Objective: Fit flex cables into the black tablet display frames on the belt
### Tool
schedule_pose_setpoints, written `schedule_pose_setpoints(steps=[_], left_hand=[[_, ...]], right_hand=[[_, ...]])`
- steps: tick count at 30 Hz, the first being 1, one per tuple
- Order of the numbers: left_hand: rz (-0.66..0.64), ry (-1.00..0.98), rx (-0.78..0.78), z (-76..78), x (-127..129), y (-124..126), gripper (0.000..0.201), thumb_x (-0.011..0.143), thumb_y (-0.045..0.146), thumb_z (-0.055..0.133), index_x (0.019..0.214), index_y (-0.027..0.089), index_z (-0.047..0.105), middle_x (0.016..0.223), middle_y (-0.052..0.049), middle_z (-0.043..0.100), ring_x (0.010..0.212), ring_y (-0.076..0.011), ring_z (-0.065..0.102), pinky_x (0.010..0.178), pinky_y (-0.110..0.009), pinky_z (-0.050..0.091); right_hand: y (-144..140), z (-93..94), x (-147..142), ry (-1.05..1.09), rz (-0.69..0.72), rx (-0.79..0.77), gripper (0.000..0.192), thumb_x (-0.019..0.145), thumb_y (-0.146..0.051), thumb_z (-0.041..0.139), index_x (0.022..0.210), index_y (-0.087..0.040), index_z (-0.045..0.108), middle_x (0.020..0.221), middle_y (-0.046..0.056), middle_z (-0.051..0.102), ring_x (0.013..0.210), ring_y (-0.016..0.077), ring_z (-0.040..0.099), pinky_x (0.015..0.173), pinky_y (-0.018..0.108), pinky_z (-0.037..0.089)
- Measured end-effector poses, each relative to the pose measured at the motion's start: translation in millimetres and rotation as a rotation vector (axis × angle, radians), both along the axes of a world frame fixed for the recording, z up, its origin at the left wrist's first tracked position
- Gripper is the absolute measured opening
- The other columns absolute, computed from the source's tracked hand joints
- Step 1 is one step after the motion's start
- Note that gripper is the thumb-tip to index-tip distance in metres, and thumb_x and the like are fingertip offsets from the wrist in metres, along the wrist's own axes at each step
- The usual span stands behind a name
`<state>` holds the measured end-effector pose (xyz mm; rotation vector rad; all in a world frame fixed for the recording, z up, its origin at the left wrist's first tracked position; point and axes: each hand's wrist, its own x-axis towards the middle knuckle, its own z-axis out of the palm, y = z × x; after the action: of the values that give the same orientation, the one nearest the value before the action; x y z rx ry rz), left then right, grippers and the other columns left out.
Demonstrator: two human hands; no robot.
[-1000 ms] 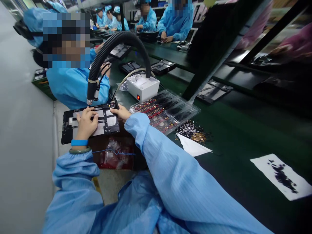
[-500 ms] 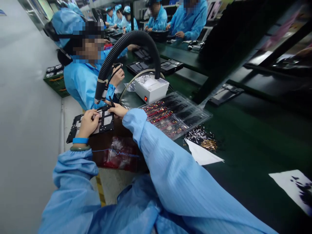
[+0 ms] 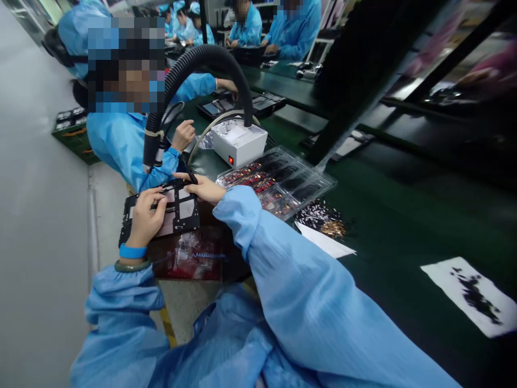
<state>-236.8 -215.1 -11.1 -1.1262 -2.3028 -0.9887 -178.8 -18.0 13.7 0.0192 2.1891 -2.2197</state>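
— What had changed since the picture half a second before?

— Little. The left hand (image 3: 147, 215) still lay on the black frame plate (image 3: 161, 211), fingers curled over its near edge, and the right hand (image 3: 204, 188) stayed at the plate's far corner, closed round a thin dark tool (image 3: 189, 173). The co-worker's hand (image 3: 183, 134) beyond the black hose (image 3: 194, 62) had dropped a little lower.

— Where was the plate?

— Between the two hands, tilted, over a reddish bag of parts (image 3: 194, 256) at the edge of the green desk (image 3: 404, 215).

— What could you not make out?

— The tool's tip; it was hidden behind the right hand's fingers. The parts in the clear tray (image 3: 283, 186), just to the right of the right hand, were too small to name. The loose bits (image 3: 323, 221) past the tray were a blur.

— And the counts?

— One plate, one tool, one hose, one white box (image 3: 238, 143) beyond the right hand, one tray, two white sheets: one sheet (image 3: 323, 242) near the tray, another sheet (image 3: 472, 293) well off to the right.
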Motion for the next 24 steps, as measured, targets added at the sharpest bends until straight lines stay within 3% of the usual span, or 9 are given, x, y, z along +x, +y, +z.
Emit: schedule_pose_setpoints(steps=[4,8,11,14,16,18,21,24], left_hand=[[-0.127,0.0,0.129,10.1,46.3,13.3,0.009,0.09,0.027,0.057,0.091,0.02,0.063,0.116,-0.009,0.066,0.113,-0.0219,0.062,0.102,-0.042,0.048],[-0.308,-0.09,0.322,23.2,95.2,38.8,0.007,0.088,0.018,0.061,0.094,0.02,0.065,0.12,-0.007,0.064,0.114,-0.0218,0.062,0.101,-0.043,0.051],[-0.526,-0.196,0.367,31.7,126.5,63.8,0.012,0.088,0.013,0.06,0.096,0.02,0.065,0.123,-0.005,0.063,0.116,-0.0221,0.062,0.102,-0.044,0.052],[-0.769,-0.246,0.329,37.8,150.8,94.0,0.017,0.088,0.009,0.058,0.098,0.021,0.065,0.125,-0.004,0.062,0.118,-0.022,0.061,0.103,-0.044,0.052],[-0.917,-0.228,0.249,40.7,165.3,116.3,0.02,0.087,0.007,0.059,0.099,0.022,0.064,0.134,-0.004,0.057,0.125,-0.0235,0.055,0.106,-0.045,0.05],[-1.077,-0.21,0.136,42.5,181.9,137.9,0.018,0.087,0.007,0.059,0.098,0.021,0.063,0.146,-0.005,0.047,0.135,-0.0255,0.046,0.109,-0.046,0.045],[-1.281,-0.183,-0.034,41.7,213.5,163.0,0.013,0.089,0.01,0.057,0.096,0.02,0.062,0.156,-0.008,0.034,0.142,-0.0262,0.037,0.113,-0.045,0.039],[-1.392,-0.111,-0.148,32.9,247.5,176.2,0.01,0.091,0.013,0.054,0.094,0.019,0.062,0.15,-0.011,0.043,0.142,-0.0266,0.036,0.113,-0.047,0.034]], right_hand=[[24.6,37.4,49.4,0.159,-0.011,0.233,0.041,0.082,-0.001,0.049,0.115,-0.019,0.066,0.067,-0.006,0.055,0.056,0.0071,0.045,0.058,0.02,0.045],[53.8,79.1,118.5,0.281,-0.058,0.417,0.042,0.076,0.003,0.055,0.102,-0.025,0.071,0.096,-0.006,0.07,0.089,0.0121,0.064,0.09,0.027,0.052],[76.5,107.6,192.2,0.274,-0.252,0.536,0.043,0.073,-0.003,0.064,0.107,-0.03,0.07,0.11,-0.009,0.07,0.11,0.0161,0.063,0.102,0.034,0.049],[91.0,124.2,278.5,0.198,-0.482,0.656,0.05,0.073,-0.015,0.072,0.121,-0.029,0.065,0.128,-0.008,0.064,0.128,0.0214,0.053,0.109,0.042,0.041],[91.2,123.1,334.5,0.106,-0.624,0.701,0.057,0.075,-0.021,0.073,0.13,-0.03,0.059,0.136,-0.006,0.058,0.134,0.0235,0.048,0.111,0.043,0.04],[82.9,111.1,383.5,0.032,-0.805,0.653,0.061,0.077,-0.027,0.073,0.136,-0.031,0.054,0.132,-0.003,0.061,0.127,0.0249,0.055,0.104,0.041,0.047],[59.6,78.8,438.4,-0.08,-1.037,0.447,0.065,0.08,-0.035,0.072,0.14,-0.033,0.048,0.108,0.0,0.07,0.099,0.0215,0.068,0.084,0.035,0.058],[34.7,40.8,472.1,-0.151,-1.185,0.173,0.065,0.083,-0.037,0.069,0.142,-0.034,0.043,0.091,0.0,0.07,0.078,0.016,0.068,0.07,0.028,0.058]])
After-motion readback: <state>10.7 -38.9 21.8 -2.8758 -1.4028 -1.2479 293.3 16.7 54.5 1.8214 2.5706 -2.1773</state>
